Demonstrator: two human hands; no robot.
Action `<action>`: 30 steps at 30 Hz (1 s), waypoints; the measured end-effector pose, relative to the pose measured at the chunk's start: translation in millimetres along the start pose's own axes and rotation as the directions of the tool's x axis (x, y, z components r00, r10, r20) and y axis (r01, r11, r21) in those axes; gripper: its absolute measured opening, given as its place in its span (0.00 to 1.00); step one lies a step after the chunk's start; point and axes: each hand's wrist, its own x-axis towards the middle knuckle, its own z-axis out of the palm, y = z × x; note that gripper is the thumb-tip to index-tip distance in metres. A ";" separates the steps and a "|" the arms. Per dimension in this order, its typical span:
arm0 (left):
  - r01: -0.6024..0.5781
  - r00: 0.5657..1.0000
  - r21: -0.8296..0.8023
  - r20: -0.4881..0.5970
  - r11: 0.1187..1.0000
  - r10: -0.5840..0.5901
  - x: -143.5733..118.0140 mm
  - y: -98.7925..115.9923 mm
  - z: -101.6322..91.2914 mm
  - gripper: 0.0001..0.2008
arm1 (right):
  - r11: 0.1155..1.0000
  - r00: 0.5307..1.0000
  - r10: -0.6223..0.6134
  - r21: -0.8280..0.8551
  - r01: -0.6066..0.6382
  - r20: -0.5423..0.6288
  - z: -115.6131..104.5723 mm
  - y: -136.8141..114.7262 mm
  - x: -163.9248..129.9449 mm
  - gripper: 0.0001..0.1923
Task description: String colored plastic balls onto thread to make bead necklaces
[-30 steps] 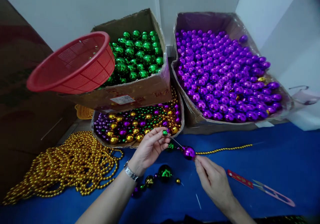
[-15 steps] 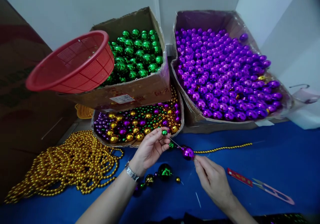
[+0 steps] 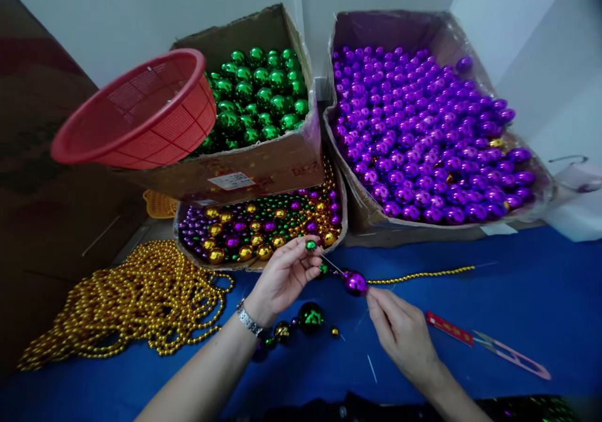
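My left hand (image 3: 292, 270) pinches a small green bead (image 3: 311, 245) between thumb and fingertips. A thin straight strand, needle or string, runs from there to a large purple bead (image 3: 354, 283). The fingers of my right hand (image 3: 399, 328) are closed at the lower right side of that purple bead; what exactly they grip is hidden. Behind the bead lies a gold bead strand (image 3: 423, 276) on the blue cloth. Below my left hand rest a big dark green bead (image 3: 310, 317), a gold bead (image 3: 282, 332) and smaller ones in a row.
Cardboard boxes hold green balls (image 3: 261, 96), purple balls (image 3: 423, 140) and mixed beads (image 3: 256, 227). A red basket (image 3: 141, 121) leans on the green box. Gold bead chains (image 3: 141, 296) are heaped left. Pink-handled thread snips (image 3: 512, 354) and a red label (image 3: 449, 329) lie right.
Both hands hold nearly the same pose around the green and purple beads. The whole view has shifted slightly, with the scene a little higher in it.
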 end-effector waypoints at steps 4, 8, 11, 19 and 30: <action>-0.002 1.000 0.002 -0.011 1.000 0.002 -0.2 0.0 0.0 0.09 | 1.000 1.000 -0.004 -0.015 0.004 -0.002 -0.5 -0.5 -0.5 0.12; -0.048 0.998 0.076 -0.042 0.996 0.051 -2.1 -2.1 1.9 0.10 | 0.998 0.999 -0.036 -0.052 0.035 -0.030 0.9 2.7 -1.7 0.12; -0.113 0.990 0.226 -0.063 0.968 0.130 -5.2 -6.5 6.4 0.10 | 0.993 0.997 -0.070 -0.096 0.065 -0.042 3.9 4.4 -2.1 0.11; -0.126 0.987 0.449 -0.029 0.884 0.155 -10.0 -22.0 13.3 0.10 | 0.993 0.986 0.112 0.035 -0.117 0.123 8.0 -2.5 0.6 0.11; -0.254 0.961 0.662 0.093 0.705 0.259 13.9 31.3 2.0 0.16 | 0.964 0.976 0.168 0.187 -0.192 0.136 -1.7 2.4 -2.1 0.12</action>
